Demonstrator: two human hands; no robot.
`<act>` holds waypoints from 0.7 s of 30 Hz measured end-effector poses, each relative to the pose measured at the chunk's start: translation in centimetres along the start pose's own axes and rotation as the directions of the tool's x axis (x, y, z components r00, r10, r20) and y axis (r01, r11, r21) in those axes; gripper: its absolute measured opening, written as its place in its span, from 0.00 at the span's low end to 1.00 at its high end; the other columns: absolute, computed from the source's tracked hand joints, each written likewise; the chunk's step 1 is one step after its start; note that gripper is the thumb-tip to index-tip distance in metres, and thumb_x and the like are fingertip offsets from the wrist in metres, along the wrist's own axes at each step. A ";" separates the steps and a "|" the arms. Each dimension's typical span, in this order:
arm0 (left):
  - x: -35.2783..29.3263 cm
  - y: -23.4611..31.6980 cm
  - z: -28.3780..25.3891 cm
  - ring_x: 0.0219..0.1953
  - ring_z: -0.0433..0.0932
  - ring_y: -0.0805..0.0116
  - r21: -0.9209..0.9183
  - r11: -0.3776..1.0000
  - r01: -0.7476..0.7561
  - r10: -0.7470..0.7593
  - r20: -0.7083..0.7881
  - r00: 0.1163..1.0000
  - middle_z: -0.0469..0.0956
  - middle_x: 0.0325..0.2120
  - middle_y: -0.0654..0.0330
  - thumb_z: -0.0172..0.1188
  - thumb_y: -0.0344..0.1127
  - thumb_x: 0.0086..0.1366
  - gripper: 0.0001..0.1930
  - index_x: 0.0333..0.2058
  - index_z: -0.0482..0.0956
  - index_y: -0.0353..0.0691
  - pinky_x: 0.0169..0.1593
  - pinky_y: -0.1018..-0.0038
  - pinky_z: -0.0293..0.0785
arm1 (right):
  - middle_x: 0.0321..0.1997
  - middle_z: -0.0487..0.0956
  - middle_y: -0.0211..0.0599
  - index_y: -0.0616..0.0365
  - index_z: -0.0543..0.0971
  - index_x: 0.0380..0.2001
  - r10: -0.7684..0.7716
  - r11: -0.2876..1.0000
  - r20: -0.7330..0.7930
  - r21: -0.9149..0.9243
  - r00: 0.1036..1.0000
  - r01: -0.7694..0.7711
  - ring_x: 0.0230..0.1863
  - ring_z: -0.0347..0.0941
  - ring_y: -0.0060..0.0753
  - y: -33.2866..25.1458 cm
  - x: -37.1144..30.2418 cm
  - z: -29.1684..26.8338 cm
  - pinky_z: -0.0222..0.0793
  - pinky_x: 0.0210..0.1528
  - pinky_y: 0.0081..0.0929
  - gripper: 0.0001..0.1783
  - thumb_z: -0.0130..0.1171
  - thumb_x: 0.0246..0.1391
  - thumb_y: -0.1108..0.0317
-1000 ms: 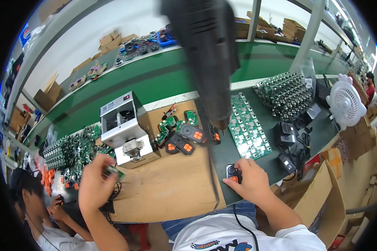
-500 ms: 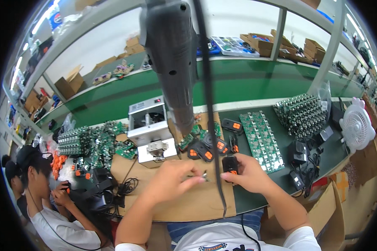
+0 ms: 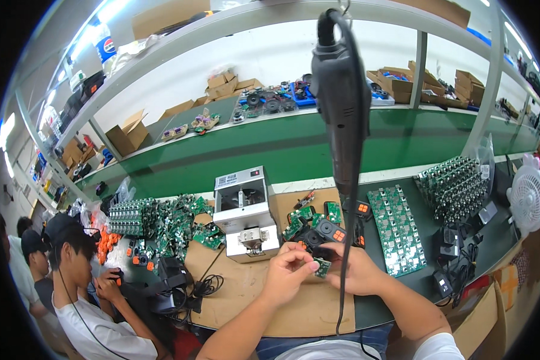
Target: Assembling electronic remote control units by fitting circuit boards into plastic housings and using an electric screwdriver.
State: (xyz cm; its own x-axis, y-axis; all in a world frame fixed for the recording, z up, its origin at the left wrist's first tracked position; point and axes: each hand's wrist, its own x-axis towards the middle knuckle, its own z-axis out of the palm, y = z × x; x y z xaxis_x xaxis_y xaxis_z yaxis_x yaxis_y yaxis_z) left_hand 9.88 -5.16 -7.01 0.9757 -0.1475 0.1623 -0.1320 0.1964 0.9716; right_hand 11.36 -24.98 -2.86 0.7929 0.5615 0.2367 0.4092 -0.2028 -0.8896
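My left hand [image 3: 286,275] is closed, thumb and fingertips pinching a small green circuit board [image 3: 323,268]. Close beside it, my right hand [image 3: 359,271] curls round a black plastic case [image 3: 328,251], mostly hidden by the fingers and the hanging cable. The two hands almost meet over the brown cardboard sheet [image 3: 255,309]. Just beyond them lie several black devices with orange buttons [image 3: 330,230] and loose green boards [image 3: 294,227].
A hanging black electric screwdriver [image 3: 342,114] and its cable cross the view. A grey-white machine [image 3: 244,210] stands left of my hands. Board panels [image 3: 396,228], black adapters [image 3: 447,240] and a white fan [image 3: 528,195] are at right. Another person [image 3: 90,294] works at left.
My hands have come together, and the green board now shows between them. The black case has turned and is more hidden. The view has shifted, placing the hanging screwdriver farther right.
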 end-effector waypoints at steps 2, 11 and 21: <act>0.0 0.2 0.0 0.39 0.66 0.78 0.024 1.000 0.009 -0.008 -0.050 0.999 0.64 0.41 0.63 0.69 0.26 0.52 0.07 0.29 0.80 0.37 0.40 0.82 0.65 | 0.47 0.75 0.43 0.64 0.67 0.55 -0.020 0.995 0.018 0.098 1.000 0.018 0.45 0.77 0.33 0.1 -0.3 -0.2 0.73 0.51 0.29 0.30 0.63 0.47 0.72; -1.0 1.0 1.4 0.39 0.72 0.72 0.105 0.993 -0.057 0.067 -0.096 0.993 0.74 0.37 0.59 0.68 0.22 0.49 0.17 0.39 0.78 0.34 0.45 0.76 0.69 | 0.43 0.78 0.40 0.65 0.73 0.43 0.064 0.930 -0.195 0.368 0.979 0.012 0.43 0.78 0.30 2.2 -1.4 1.7 0.75 0.47 0.28 0.17 0.64 0.52 0.70; -1.6 0.9 0.6 0.35 0.73 0.72 -0.118 0.976 -0.186 0.196 0.081 0.977 0.73 0.32 0.60 0.69 0.15 0.44 0.19 0.38 0.82 0.34 0.40 0.78 0.70 | 0.39 0.75 0.43 0.63 0.72 0.39 -0.152 0.961 -0.267 0.185 0.952 0.205 0.41 0.76 0.33 1.4 -2.1 2.3 0.77 0.41 0.26 0.17 0.66 0.49 0.70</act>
State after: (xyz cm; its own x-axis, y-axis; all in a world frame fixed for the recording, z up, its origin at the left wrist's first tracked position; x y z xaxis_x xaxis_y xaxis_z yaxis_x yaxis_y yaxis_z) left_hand 8.05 -5.34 -6.26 0.9135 -0.1842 0.3628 -0.2893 0.3331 0.8974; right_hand 9.20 -24.56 -5.50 0.8130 0.3513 0.4644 0.4723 0.0686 -0.8787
